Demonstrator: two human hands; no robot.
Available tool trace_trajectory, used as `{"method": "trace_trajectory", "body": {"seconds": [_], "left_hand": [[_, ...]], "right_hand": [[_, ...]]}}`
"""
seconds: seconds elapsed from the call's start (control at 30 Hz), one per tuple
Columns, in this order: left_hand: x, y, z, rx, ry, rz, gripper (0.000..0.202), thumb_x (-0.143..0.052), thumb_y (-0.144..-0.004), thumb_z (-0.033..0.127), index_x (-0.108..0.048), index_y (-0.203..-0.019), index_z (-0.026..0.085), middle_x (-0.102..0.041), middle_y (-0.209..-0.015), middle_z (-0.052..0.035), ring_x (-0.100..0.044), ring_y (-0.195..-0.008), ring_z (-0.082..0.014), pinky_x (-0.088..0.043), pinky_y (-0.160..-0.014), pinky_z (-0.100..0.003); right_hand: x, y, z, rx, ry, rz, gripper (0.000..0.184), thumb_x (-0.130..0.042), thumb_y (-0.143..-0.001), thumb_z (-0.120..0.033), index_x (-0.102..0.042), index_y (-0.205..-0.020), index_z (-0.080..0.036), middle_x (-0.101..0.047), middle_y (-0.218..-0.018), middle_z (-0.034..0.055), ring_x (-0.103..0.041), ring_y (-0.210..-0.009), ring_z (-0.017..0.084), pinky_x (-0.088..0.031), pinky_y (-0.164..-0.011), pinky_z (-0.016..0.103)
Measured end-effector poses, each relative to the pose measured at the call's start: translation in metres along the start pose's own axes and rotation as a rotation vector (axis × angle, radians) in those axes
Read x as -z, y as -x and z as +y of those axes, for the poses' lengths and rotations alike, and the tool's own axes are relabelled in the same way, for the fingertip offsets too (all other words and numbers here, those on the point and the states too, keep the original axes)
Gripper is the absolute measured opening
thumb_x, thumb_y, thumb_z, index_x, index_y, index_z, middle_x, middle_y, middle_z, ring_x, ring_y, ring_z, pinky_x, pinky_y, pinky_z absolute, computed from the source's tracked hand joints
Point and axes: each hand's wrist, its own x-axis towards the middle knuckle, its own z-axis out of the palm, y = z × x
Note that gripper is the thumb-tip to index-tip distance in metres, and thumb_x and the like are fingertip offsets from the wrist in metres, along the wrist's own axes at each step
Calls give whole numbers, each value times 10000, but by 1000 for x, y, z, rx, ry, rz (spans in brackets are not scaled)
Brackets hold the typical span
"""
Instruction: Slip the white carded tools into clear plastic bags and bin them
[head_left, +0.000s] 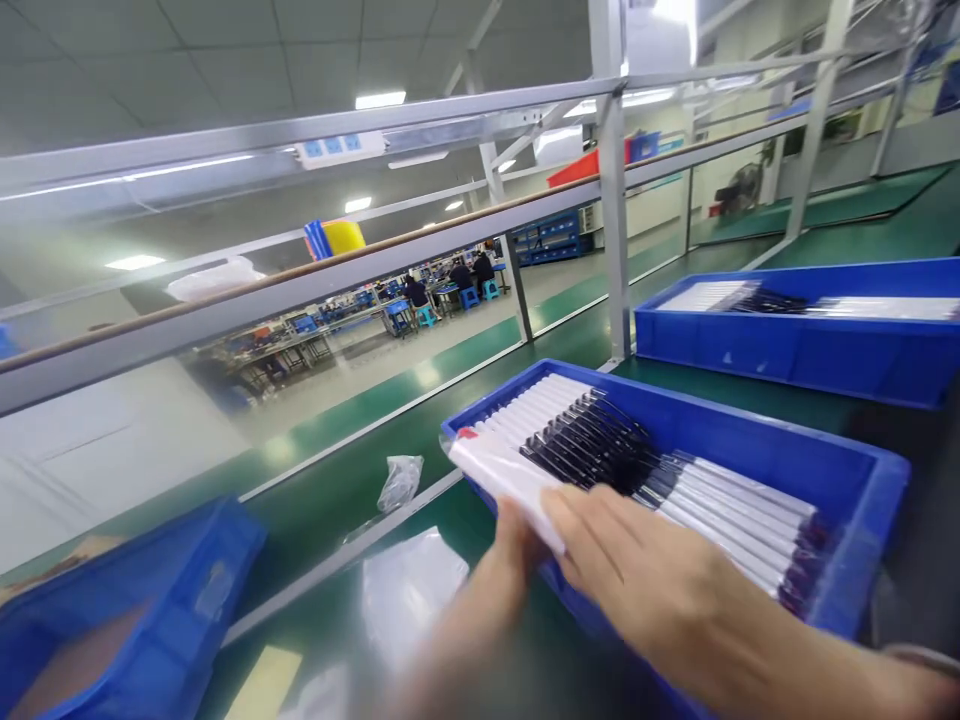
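Note:
A blue bin (855, 480) sits on the green bench in front of me, filled with a row of white sleeved items (735, 510) and dark ones in the middle. My right hand (645, 580) reaches over the bin's near edge, fingers stretched onto a white packet (502, 475) at the bin's left corner. My left hand (510, 550) comes up from below and grips the same packet from underneath. The packet has a small red mark at its far end.
A second blue bin (795, 350) with similar items stands farther right. Another blue bin (142, 620) is at the lower left. Clear plastic bags (405, 590) lie on the green surface. A metal frame post (615, 220) rises behind the bin. Seated people work far off.

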Motion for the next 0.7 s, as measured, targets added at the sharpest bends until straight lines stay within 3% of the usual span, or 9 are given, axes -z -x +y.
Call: {"method": "trace_trajectory", "body": {"seconds": [0.1, 0.13, 0.23, 0.3, 0.4, 0.5, 0.63, 0.7], "left_hand": [[42, -36, 14, -55, -440, -24, 673, -162, -1018, 584, -663, -1190, 169, -625, -1359, -104, -509, -1345, -286, -331, -1213, -441], [57, -50, 14, -57, -756, -17, 703, -77, -1025, 546, -664, -1163, 185, -664, -1290, -97, -586, -1239, -259, -402, -1150, -425], [97, -91, -2, 15, -1165, -102, 634, -165, -1019, 485, -698, -924, 156, -731, -1022, -146, -656, -1051, -311, -441, -1051, -485], [113, -116, -16, 66, -1279, -210, 542, -258, -992, 431, -678, -781, 162, -735, -908, -159, -669, -1005, -343, -436, -1030, -511], [123, -145, -30, 185, -1417, -333, 504, -288, -959, 411, -681, -761, 166, -758, -939, -186, -690, -955, -360, -498, -918, -505], [124, -161, -31, 300, -1468, -427, 532, -292, -952, 446, -726, -884, 146, -767, -1035, -210, -711, -941, -368, -532, -834, -478], [122, -163, -27, 303, -1468, -479, 569, -215, -983, 405, -681, -1192, 154, -718, -1239, -189, -692, -1082, -343, -507, -931, -460], [119, -161, -29, 290, -1473, -479, 569, -195, -992, 386, -659, -1235, 163, -707, -1272, -169, -678, -1126, -322, -486, -978, -446]], "right_hand": [[-20, -19, 55, -341, -362, -292, 132, -519, -996, -170, -646, -1023, -148, -691, -873, 59, -650, -752, 220, -471, -679, 330], [-30, -25, 72, -431, -426, -358, 103, -538, -993, -195, -636, -1009, -169, -689, -864, 38, -650, -744, 205, -461, -668, 309], [-67, -36, 109, -557, -458, -415, 75, -546, -983, -187, -617, -992, -166, -697, -887, 52, -647, -767, 204, -419, -659, 286], [-93, -32, 120, -597, -464, -423, 70, -545, -980, -179, -605, -951, -159, -698, -903, 77, -641, -796, 215, -392, -669, 286], [-119, -13, 125, -632, -504, -435, 108, -539, -975, -185, -573, -872, -182, -689, -868, 67, -618, -764, 207, -370, -663, 285], [-126, 2, 126, -671, -553, -448, 159, -532, -968, -214, -533, -809, -204, -654, -774, 41, -583, -682, 201, -340, -617, 293], [-123, 2, 126, -708, -667, -424, 108, -529, -957, -226, -549, -854, -204, -653, -770, 16, -594, -675, 185, -353, -618, 281], [-121, -2, 123, -720, -735, -406, 58, -521, -961, -228, -570, -948, -201, -661, -764, -4, -612, -679, 173, -376, -632, 268]]}}
